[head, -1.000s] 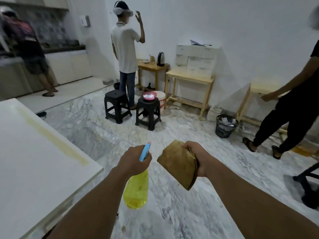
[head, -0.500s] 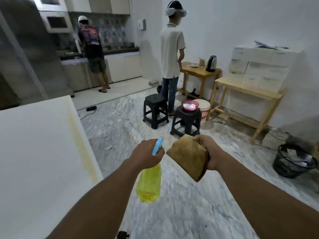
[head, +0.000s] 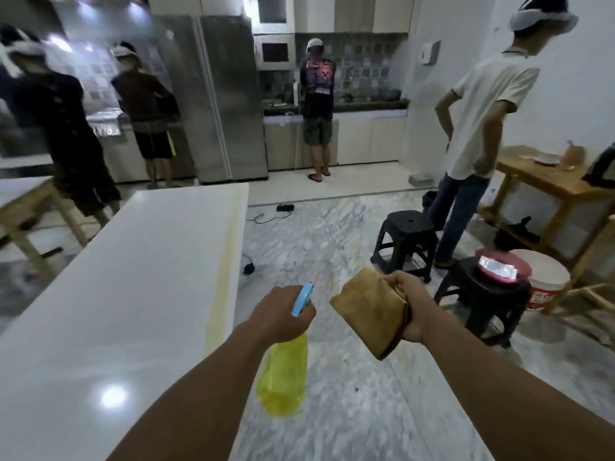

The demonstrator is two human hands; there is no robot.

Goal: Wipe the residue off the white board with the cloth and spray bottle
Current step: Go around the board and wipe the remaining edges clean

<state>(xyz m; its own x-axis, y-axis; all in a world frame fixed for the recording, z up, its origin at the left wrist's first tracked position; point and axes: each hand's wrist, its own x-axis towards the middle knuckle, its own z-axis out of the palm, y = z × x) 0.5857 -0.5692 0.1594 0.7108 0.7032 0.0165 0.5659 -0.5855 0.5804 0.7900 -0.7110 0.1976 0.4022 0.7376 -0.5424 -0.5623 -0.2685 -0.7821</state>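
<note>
White board (head: 116,294) lies flat at the left of the room, glossy, with a ceiling light reflected near its close end. Residue (head: 227,257), a pale yellow band, runs lengthwise just inside the board's right edge. Both hands are held out over the marble floor (head: 332,234) to the right of the board and do not touch it. The left hand (head: 283,316) grips the spray bottle (head: 286,371) at its neck, fingers (head: 307,311) curled round it; the blue nozzle stands up above the knuckles and the yellow body hangs below. The right hand (head: 411,304) holds the cloth (head: 369,311), a folded brown pad, with fingers (head: 396,281) closed over its right edge. Further right stand two black stools (head: 407,241); the nearer stool carries a pink container (head: 499,266), with a white bucket (head: 545,282) just beside it. A person in a white shirt (head: 482,111) stands behind the stools, next to a wooden desk (head: 549,183). Other people stand at the kitchen counter beyond, near a steel fridge (head: 229,94).
</note>
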